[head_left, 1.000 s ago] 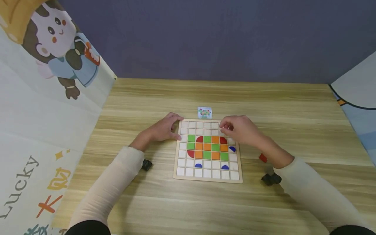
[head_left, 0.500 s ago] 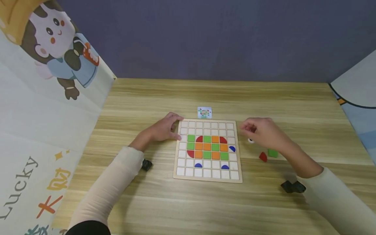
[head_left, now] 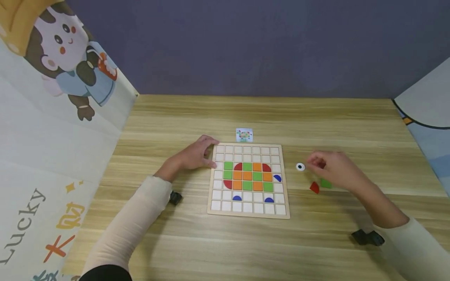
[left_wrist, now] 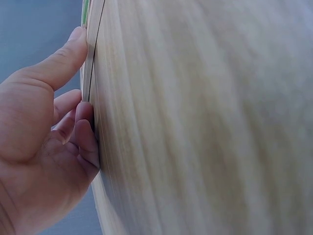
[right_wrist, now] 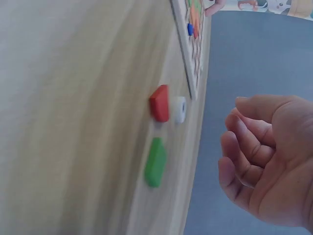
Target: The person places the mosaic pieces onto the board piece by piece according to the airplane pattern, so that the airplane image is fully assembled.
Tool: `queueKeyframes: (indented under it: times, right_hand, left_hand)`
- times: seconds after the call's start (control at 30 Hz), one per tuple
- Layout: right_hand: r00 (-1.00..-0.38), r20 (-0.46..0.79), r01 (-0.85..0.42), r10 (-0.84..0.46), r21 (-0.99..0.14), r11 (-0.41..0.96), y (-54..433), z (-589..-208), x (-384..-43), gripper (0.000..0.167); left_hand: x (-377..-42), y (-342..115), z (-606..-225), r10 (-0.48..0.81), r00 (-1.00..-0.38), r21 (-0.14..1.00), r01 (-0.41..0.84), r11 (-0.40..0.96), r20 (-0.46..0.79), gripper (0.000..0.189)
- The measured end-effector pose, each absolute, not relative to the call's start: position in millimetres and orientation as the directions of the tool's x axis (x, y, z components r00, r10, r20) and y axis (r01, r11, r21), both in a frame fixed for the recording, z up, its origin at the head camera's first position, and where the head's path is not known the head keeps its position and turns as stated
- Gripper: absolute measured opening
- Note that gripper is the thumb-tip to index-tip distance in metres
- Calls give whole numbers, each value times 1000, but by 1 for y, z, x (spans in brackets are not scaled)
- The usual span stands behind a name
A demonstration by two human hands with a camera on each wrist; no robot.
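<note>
A square wooden grid board lies on the table, bearing green and orange square tiles, red quarter-round pieces and blue half-round pieces. My left hand touches the board's upper left edge with thumb and fingertips; the left wrist view shows the thumb right at that edge. To the right of the board, my right hand hovers above the table with loosely curled fingers and nothing visible in them. Close by lie a white round eye piece, a red quarter-round piece and a green square tile, which the hand partly overlaps.
A small pattern card lies behind the board. Black wrist devices sit below each forearm, such as the one at the right sleeve. A dark wall rises behind the wooden table, and a printed cartoon panel stands at the left.
My right hand has moved right and toward me, from over the board's upper right corner to the loose pieces, uncovering the eye piece. My left hand has stayed at the board's edge.
</note>
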State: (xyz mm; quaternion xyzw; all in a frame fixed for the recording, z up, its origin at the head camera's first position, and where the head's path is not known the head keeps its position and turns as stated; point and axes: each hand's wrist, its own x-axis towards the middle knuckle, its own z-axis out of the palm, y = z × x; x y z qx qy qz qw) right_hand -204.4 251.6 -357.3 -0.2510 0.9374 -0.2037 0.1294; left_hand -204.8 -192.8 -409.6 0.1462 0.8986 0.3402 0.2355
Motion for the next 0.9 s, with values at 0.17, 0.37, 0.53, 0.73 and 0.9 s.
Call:
queueKeyframes:
  times: [0.17,0.37,0.53,0.73,0.9]
  right_hand:
    - [-852,-164,-398,-498,-416,818,263,-363,-198,13]
    - [-857,-224,-352,-464,-402,845,275,-371,-190,13]
    - [-853,-274,-319,-444,-400,859,278,-374,-186,15]
    - [-851,-315,-306,-421,-354,884,278,-377,-182,23]
    - [-849,-309,-335,-429,-313,889,277,-379,-179,24]
  left_hand:
    - [-205,-194,-410,419,-848,681,98,726,-325,85]
    - [-205,-194,-411,423,-848,686,101,721,-320,85]
    - [-205,-194,-411,420,-849,687,97,721,-321,85]
    - [-205,-194,-411,416,-848,686,89,722,-328,85]
    - [-206,-193,-412,422,-846,691,90,717,-327,85]
